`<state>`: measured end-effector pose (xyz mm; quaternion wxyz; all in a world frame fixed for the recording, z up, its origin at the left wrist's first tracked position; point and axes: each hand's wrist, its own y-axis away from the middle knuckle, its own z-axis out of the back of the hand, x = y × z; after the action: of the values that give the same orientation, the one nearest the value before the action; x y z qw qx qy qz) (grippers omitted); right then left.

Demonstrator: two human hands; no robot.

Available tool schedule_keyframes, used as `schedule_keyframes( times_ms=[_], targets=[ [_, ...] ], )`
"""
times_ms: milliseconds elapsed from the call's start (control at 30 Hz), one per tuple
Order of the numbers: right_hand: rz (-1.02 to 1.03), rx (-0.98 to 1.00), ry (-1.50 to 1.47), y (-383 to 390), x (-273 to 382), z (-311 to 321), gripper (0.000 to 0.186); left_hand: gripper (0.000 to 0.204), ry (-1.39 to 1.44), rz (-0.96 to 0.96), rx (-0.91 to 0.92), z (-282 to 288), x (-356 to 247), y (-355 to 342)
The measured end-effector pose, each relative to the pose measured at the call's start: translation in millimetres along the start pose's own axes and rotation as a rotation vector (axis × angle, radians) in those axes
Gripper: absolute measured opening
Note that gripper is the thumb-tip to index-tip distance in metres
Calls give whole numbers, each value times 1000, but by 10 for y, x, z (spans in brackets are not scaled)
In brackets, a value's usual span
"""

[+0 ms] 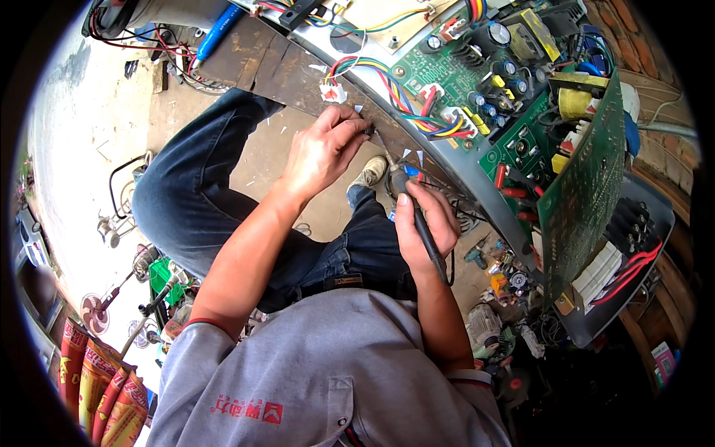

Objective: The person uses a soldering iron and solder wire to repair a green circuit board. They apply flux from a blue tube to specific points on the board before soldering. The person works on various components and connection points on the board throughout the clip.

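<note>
Nearest the camera is the person's grey short-sleeved shirt, with red lettering on it. Beyond it are dark blue jeans, the knee out to the left, and a light shoe on the ground.

The left hand is at the edge of a worn brown table. Its thumb and forefinger are pinched together on a small dark piece; the kind of piece cannot be told. The right hand has its fingers closed around the dark handle of a soldering iron. The iron slants up and leftward, its tip close to the small dark piece; contact cannot be confirmed.

On the right is a grey metal case, bearing a flat green circuit board and a second board standing on edge. Coloured wires run along the case, and a white plug lies just beyond the left fingertips. A blue marker is noted at upper left, and a fan at far left.
</note>
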<state>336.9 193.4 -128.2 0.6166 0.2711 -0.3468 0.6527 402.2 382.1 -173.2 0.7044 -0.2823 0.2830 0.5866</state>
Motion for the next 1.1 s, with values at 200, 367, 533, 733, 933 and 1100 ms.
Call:
schedule_keyframes(
  times_ms=[200,367,533,733,933,1100],
  targets=[
    [70,25,42,-19,38,7,21,15,-14,-17,-9,-4,-6,-4],
    [128,21,77,-47,74,9,21,15,54,-31,-43,-21,17,-2],
    [146,-42,25,9,-7,21,22,16,107,25,-26,-15,38,6],
    [143,2,-3,-3,5,19,23,16,70,31,-38,-16,14,-9],
    [157,21,-33,-51,57,1,24,16,55,33,-43,-15,15,-8],
    [192,15,-36,-58,31,-25,25,15,21,17,-34,19,-9,-20]
  ],
)
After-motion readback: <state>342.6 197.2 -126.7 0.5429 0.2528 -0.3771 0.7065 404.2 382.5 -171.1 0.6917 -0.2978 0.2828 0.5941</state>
